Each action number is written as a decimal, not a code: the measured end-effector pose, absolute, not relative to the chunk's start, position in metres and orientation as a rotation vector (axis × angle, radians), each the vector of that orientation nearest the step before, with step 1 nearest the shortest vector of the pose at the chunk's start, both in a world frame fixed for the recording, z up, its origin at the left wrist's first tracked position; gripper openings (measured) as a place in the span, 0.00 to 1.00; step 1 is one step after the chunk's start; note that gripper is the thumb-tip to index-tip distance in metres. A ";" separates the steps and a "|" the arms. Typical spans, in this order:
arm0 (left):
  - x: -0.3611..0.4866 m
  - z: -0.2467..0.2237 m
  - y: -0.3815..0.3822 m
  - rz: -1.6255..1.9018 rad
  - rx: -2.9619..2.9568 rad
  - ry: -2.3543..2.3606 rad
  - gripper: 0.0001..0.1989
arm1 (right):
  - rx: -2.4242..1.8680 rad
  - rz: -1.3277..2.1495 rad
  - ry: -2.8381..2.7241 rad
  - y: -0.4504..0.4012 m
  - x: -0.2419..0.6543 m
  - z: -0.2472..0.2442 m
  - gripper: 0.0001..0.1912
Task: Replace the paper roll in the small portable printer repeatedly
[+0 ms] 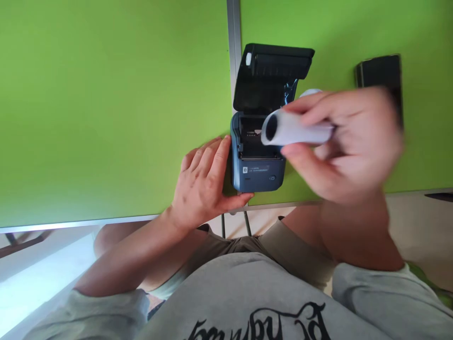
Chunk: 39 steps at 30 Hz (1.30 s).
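A small dark blue label printer [258, 177] stands on the green table with its black lid [272, 75] swung up, so the inner compartment shows. My left hand [205, 179] rests against the printer's left side, fingers stretched along it and thumb at its front edge. Above the right part of the compartment, my right hand [347, 141] pinches a white paper roll [300, 128] between thumb and fingers. The roll lies sideways, its dark hollow end facing left. Part of the compartment is hidden behind the roll, and the right hand is blurred.
A black box-like object [380, 71] lies to the right, partly behind my right hand. Something white and rounded [311, 92] shows just beyond that hand. A grey metal seam [233, 28] runs between two green tabletops [116, 104], whose near edge is close to my lap.
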State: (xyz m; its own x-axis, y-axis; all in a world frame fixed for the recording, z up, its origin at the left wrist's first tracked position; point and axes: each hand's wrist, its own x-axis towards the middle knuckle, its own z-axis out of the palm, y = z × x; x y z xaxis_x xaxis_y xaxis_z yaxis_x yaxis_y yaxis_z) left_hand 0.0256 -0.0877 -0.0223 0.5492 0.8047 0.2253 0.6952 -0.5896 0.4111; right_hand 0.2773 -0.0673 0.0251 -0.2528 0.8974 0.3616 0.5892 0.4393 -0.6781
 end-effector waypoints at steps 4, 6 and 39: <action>0.026 -0.022 -0.088 0.571 2.511 1.239 0.52 | -1.132 0.396 -2.052 -0.067 0.248 0.032 0.11; 0.026 -0.022 -0.088 0.574 2.507 1.238 0.52 | -1.161 0.293 -2.074 -0.063 0.247 0.030 0.13; 0.025 -0.021 -0.088 0.553 2.468 1.236 0.50 | -1.504 0.453 -2.127 -0.053 0.243 0.039 0.09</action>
State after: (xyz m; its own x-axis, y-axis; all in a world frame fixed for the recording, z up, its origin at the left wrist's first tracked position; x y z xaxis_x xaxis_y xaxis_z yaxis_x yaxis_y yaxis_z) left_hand 0.0251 -0.0882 -0.0210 0.5492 0.8128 0.1944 0.6867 -0.5714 0.4494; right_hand 0.2434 -0.0528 0.0391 -0.2710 0.9413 0.2012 0.7778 0.3373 -0.5304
